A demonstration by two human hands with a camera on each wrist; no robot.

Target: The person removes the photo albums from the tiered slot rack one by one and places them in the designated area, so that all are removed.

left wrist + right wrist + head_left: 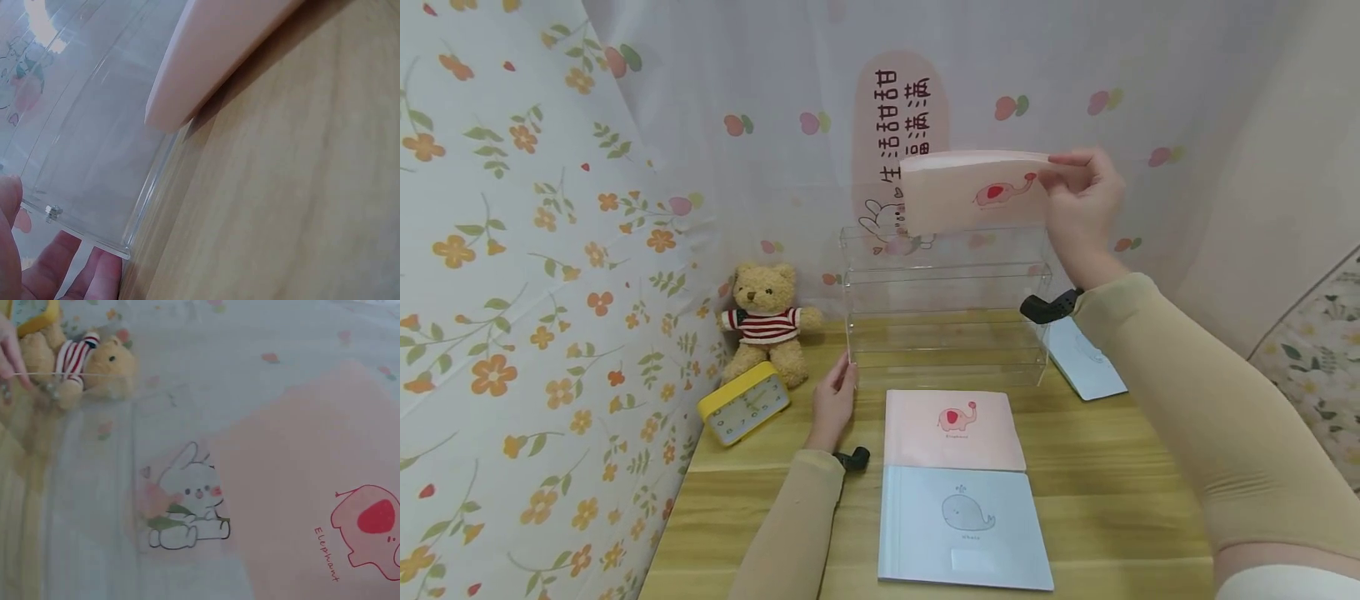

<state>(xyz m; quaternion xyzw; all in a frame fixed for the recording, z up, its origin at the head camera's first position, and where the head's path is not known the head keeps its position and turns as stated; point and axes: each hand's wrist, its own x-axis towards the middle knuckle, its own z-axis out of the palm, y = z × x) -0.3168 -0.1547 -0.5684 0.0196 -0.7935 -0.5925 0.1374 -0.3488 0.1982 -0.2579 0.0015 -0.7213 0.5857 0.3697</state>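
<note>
My right hand (1084,204) pinches a pink notebook (955,196) with an elephant drawing by its right edge. The notebook is raised in front of the upper part of a clear acrylic rack (947,337). In the right wrist view the pink cover (294,481) shows the word "Elephant". Low on the rack's left side, my left hand (835,402) grips its edge. The left wrist view has the thumb and fingers (53,265) on either side of the clear side panel. Before the rack lie another pink elephant notebook (917,429) and a pale blue whale notebook (917,525).
A teddy bear (767,325) in a striped sweater sits left of the rack, behind a yellow clock (745,404). Another light blue notebook (1082,358) lies at the rack's right. Printed curtains (760,183) hang behind the wooden table (1120,500).
</note>
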